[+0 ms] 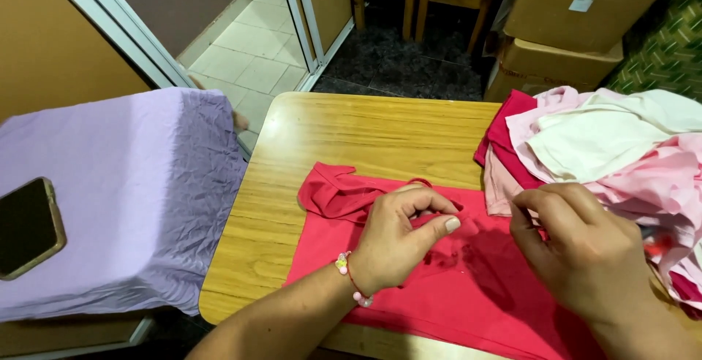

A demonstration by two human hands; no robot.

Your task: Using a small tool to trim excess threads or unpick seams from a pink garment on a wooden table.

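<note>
Left hand [398, 239] and right hand [581, 250], both with fingers narrowly pinched on the red garment [468, 287] spread flat beneath them on the table [358, 133]; clothes pile [621, 148] just beyond the right hand, phone [25, 227] well left.

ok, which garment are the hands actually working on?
The red garment spread flat on the wooden table; left hand and right hand rest on it. The pink, white and red clothes lie heaped at right.

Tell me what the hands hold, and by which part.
Both the left hand and right hand pinch the red garment near its top edge; exact grip is hidden.
</note>
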